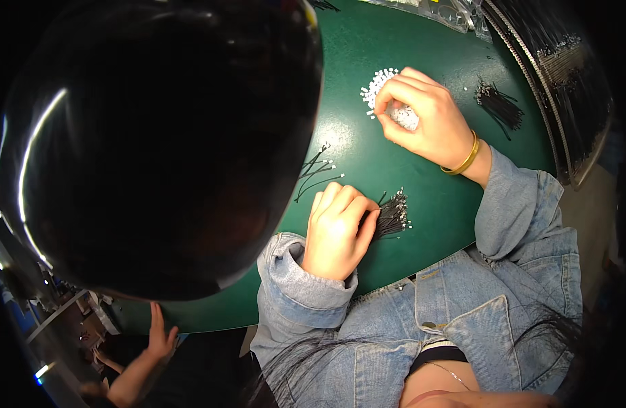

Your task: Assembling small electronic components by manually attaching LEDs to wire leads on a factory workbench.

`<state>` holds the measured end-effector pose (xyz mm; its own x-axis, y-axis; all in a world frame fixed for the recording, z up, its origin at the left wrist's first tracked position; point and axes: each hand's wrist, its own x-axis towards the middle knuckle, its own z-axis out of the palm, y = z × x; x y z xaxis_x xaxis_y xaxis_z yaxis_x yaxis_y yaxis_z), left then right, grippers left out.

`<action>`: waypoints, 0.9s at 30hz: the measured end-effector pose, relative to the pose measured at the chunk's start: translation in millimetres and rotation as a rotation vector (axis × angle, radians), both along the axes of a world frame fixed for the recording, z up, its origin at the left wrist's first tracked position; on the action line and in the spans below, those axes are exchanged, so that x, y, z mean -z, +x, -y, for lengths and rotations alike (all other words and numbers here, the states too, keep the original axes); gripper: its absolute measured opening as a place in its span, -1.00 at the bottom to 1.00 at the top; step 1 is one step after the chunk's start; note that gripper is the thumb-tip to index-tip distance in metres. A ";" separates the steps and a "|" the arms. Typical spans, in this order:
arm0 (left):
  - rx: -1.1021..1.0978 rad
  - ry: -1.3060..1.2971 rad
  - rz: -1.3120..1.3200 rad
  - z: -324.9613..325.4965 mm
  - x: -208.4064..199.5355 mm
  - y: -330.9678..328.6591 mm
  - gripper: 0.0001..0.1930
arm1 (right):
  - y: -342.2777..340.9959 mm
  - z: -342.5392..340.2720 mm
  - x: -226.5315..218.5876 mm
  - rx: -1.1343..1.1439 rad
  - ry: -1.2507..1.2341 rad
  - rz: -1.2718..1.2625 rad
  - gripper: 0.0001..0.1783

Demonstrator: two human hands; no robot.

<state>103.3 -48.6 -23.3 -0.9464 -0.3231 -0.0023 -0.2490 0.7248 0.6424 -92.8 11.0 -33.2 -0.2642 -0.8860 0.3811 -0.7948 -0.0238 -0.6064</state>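
Over a glossy tabletop [449, 204], hands [336, 228] [432, 115] pinch fingertips together at thin wires [394, 216] and blocky white pieces [379, 86].

Left of frame: large black glossy shape [170, 149] blocks much of the table [428, 238].
Right hand [428, 112] partly covers white pieces [378, 86], too small to identify; fingertip hold unclear. Left hand [336, 231] hides part of black wire bundle [393, 217]. Clear bag [452, 13], upper right, cropped.

The head view, a wide fisheye, looks steeply down from above the near edge of the table [438, 200], close enough that the left hand [339, 228] and right hand [432, 119] over the table show large; the table's edges look curved.
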 end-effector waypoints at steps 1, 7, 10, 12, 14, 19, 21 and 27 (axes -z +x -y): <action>-0.019 0.057 -0.027 -0.3 1.1 0.2 -0.87 | 0.3 -1.8 0.1 -0.003 0.008 0.100 -0.89; -0.128 0.214 -0.049 -5.8 1.7 1.2 -0.89 | 5.5 -9.5 -3.4 -0.087 0.022 0.374 -0.88; -0.095 0.162 -0.184 -2.4 1.6 -3.4 -0.90 | 8.7 -12.3 -5.2 -0.234 0.116 0.465 -0.86; -0.078 0.137 -0.249 -1.5 0.2 -4.0 -0.90 | 12.3 -14.7 -5.2 -0.259 0.168 0.627 -0.86; -0.103 0.228 -0.173 0.2 -3.0 -1.0 -0.93 | 15.4 -16.1 -4.7 -0.308 0.273 0.953 -0.86; -0.345 0.798 -0.062 -2.9 -9.4 3.6 -0.92 | 16.8 -16.1 -8.4 -0.337 0.388 1.173 -0.85; -0.395 0.936 -0.107 -2.3 -15.2 3.2 -0.92 | 17.9 -16.5 -6.6 -0.353 0.401 1.273 -0.85; -0.508 1.172 -0.221 -1.2 -17.3 2.1 -0.94 | 22.8 -18.3 -10.9 -0.362 0.454 1.515 -0.87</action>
